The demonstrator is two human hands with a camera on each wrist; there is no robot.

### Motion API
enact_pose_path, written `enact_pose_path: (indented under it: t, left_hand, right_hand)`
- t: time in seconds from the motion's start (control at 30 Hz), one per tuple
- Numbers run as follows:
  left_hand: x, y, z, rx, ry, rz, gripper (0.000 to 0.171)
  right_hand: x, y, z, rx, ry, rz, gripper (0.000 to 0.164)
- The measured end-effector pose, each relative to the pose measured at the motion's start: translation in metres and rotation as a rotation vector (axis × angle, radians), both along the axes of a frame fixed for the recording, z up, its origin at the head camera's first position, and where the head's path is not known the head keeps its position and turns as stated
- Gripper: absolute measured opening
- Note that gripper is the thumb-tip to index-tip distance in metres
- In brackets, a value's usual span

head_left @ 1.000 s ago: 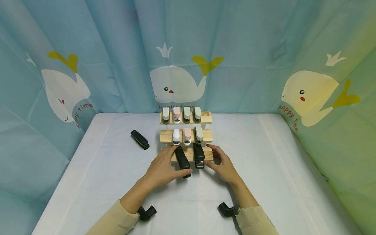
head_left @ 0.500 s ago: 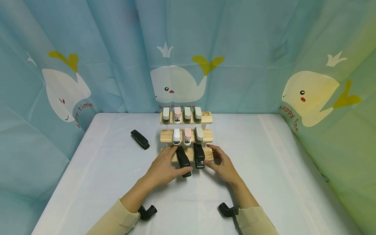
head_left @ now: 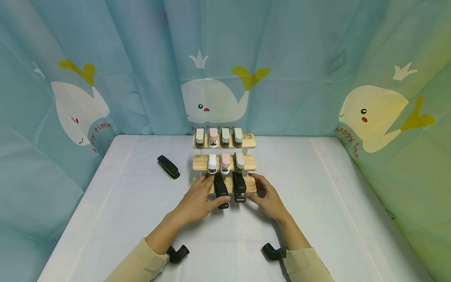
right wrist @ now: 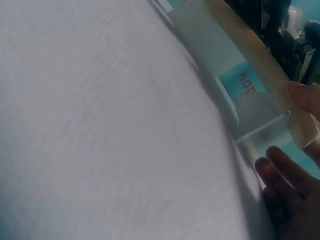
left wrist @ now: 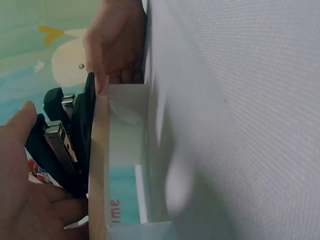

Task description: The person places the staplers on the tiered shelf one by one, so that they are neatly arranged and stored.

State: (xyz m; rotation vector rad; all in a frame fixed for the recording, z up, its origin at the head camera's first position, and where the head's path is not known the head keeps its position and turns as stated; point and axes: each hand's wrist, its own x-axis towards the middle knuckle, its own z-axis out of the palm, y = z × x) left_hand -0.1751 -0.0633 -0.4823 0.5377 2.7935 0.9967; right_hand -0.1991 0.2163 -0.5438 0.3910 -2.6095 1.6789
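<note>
A tiered rack (head_left: pixel 250 184) with wooden shelves stands mid-table. At its lowest shelf, my left hand (head_left: pixel 197 201) holds a black stapler (head_left: pixel 221 186) lengthwise between the thumb at its near end and the fingers at its far left side. Seen from the left wrist, that stapler (left wrist: pixel 40 145) rests over the wooden board (left wrist: pixel 99 165), its metal front showing. Another black stapler (head_left: pixel 239 183) sits just to the right on the same shelf. My right hand (head_left: pixel 269 199) grips the right end of this shelf, thumb in front; the right wrist view shows its thumb (right wrist: pixel 305 97) on the board.
Small staplers in white, pink and pale green fill parts of the middle shelf (head_left: pixel 201 162) and top shelf (head_left: pixel 249 140). A third black stapler (head_left: pixel 168 167) lies on the white table (head_left: pixel 134 211) left of the rack. A patterned curtain (head_left: pixel 299 51) hangs behind.
My left hand has slid the black stapler slightly forward and turned it straighter, closer to parallel with the one beside it. The right hand has stayed put.
</note>
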Motion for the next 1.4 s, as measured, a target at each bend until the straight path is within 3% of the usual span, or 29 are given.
enact_pose_path:
  t: [0.67,1.13,1.4]
  left_hand:
    - [-0.001,0.005,0.003,-0.025,-0.005,-0.02,0.089]
    - [-0.003,0.013,0.0,-0.044,0.09,-0.023,0.081]
    - [-0.003,0.015,0.0,-0.046,0.105,-0.004,0.081]
  right_hand:
    - [0.0,-0.001,0.0,-0.006,-0.013,0.002,0.065]
    - [0.001,0.0,0.003,-0.012,-0.013,0.006,0.066]
    - [0.0,0.0,0.001,-0.014,0.007,0.014,0.065]
